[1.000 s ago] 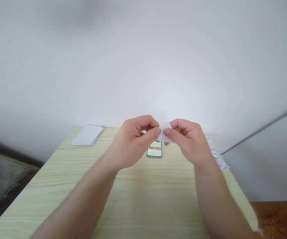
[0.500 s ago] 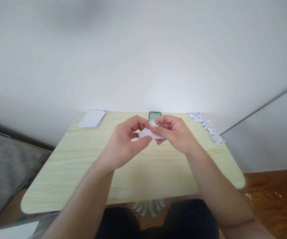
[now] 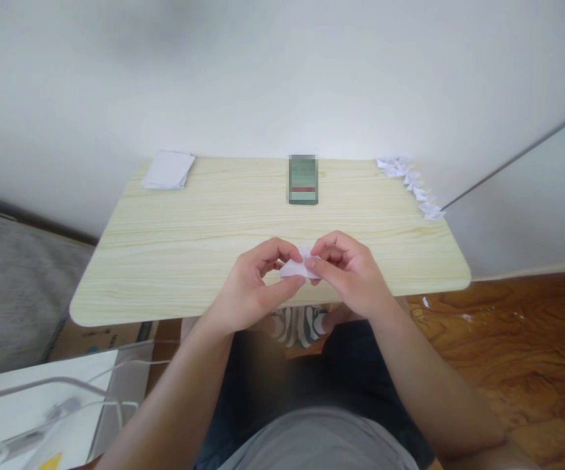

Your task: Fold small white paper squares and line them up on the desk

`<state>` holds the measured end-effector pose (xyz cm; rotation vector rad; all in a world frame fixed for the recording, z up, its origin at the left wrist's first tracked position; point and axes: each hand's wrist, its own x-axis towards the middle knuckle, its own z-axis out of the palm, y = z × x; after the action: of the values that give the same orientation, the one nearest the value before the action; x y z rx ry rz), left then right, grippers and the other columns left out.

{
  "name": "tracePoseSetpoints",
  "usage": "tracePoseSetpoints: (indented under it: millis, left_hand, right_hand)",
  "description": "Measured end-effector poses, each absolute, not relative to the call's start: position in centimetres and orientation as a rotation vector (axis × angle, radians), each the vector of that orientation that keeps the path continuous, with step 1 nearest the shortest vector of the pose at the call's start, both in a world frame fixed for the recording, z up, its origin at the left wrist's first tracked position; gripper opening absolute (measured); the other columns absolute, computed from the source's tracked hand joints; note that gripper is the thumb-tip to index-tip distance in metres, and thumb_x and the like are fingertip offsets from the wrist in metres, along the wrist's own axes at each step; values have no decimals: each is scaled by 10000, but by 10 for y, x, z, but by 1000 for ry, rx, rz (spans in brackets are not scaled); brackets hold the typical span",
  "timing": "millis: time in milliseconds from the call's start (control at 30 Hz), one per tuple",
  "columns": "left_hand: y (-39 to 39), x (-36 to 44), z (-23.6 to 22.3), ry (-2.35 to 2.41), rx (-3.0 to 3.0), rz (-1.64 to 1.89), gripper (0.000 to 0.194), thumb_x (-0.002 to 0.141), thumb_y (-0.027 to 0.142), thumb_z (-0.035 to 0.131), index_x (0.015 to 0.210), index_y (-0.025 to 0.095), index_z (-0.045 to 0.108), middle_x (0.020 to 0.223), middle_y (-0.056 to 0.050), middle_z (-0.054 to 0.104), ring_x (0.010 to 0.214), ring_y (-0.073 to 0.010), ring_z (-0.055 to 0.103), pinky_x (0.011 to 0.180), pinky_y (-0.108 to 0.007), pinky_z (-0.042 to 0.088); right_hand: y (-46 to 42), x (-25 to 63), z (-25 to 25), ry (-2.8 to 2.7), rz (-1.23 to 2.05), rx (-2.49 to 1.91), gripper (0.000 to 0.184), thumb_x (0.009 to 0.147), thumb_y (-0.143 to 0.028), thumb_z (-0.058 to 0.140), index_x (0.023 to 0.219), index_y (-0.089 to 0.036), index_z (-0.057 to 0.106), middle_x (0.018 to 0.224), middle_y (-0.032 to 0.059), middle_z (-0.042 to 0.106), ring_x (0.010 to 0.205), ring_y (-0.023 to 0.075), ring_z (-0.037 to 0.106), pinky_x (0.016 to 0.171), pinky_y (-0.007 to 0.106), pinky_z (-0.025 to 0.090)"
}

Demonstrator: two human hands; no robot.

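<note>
A small folded piece of white paper (image 3: pixel 298 267) is pinched between both my hands above the near edge of the light wooden table (image 3: pixel 175 248). My left hand (image 3: pixel 250 287) grips its left side with thumb and fingers closed. On the other side, my right hand (image 3: pixel 348 271) holds the paper with thumb and forefinger pressed together. Most of the paper is hidden by my fingers.
A phone (image 3: pixel 303 179) lies at the far middle of the table. A stack of white paper sheets (image 3: pixel 167 170) sits at the far left corner. Several small folded paper pieces (image 3: pixel 412 183) lie along the far right edge. Wooden floor (image 3: pixel 517 339) is to the right.
The view has tilted down, so the table and phone sit higher in frame. My hands with the paper have come toward the table's near edge, still pinching it.
</note>
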<state>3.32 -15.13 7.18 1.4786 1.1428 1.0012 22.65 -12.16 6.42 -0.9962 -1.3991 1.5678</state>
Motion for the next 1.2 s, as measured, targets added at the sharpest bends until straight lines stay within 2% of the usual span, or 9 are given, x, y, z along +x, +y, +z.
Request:
tracePoseSetpoints:
  millis: [100,233,467,633,800,967,1100,1200]
  left_hand:
    - [-162,34,61,1132,1457,1002,184,857,284,718,996,183,651,939,-66,702,875,-194,647,811,-328,504]
    - [-174,32,51,1168,1416,1064,216,846,329,740,987,179,674,944,-76,711,883,-197,657,821,-332,523]
    - [-190,29,54,1144,1433,1040,215,848,343,751,980,180,706,969,-85,716,903,-208,662,802,-331,549]
    - [-192,28,46,1178,1535,1042,236,845,347,746,1001,173,716,1006,-89,730,950,-213,667,885,-342,525]
    - [-185,25,28,1413,1783,965,251,901,370,645,1071,204,724,1088,-88,733,1041,-242,655,964,-384,487]
    - [-178,26,14,1558,2122,865,181,937,302,590,995,233,746,995,-57,749,1027,-245,624,992,-416,420]
    - [-176,28,10,1663,2285,773,210,950,309,578,961,261,782,1000,-75,703,1031,-262,572,925,-424,412]
    - [-175,29,10,1672,2294,774,203,943,300,581,963,259,779,1052,-81,679,1038,-262,562,918,-419,425]
  right_hand:
    - [-134,229,57,-1427,1577,-998,223,865,-375,753,978,-219,641,783,-10,690,695,141,664,691,288,546]
    - [-149,233,51,-1463,1661,-899,314,823,-339,789,1092,-232,667,992,31,722,850,172,689,779,318,563]
    - [-167,237,47,-1559,1507,-943,276,851,-362,766,1085,-222,719,1076,60,750,956,206,700,861,350,554]
    - [-169,237,38,-1646,1428,-973,245,887,-327,722,1114,-234,708,1109,53,752,990,210,697,899,361,532]
    - [-164,233,26,-1878,1096,-1127,239,934,-307,642,1159,-241,688,1109,58,743,953,215,679,852,353,516]
    - [-156,231,14,-2125,687,-1124,203,947,-230,601,1128,-228,693,1044,93,719,1022,270,624,922,415,482]
    - [-154,230,3,-2144,540,-1196,173,957,-261,604,1042,-221,749,918,91,635,926,259,597,854,407,487]
    - [-155,230,-2,-2118,499,-1244,193,963,-296,606,1037,-239,775,899,82,569,872,243,572,801,395,488]
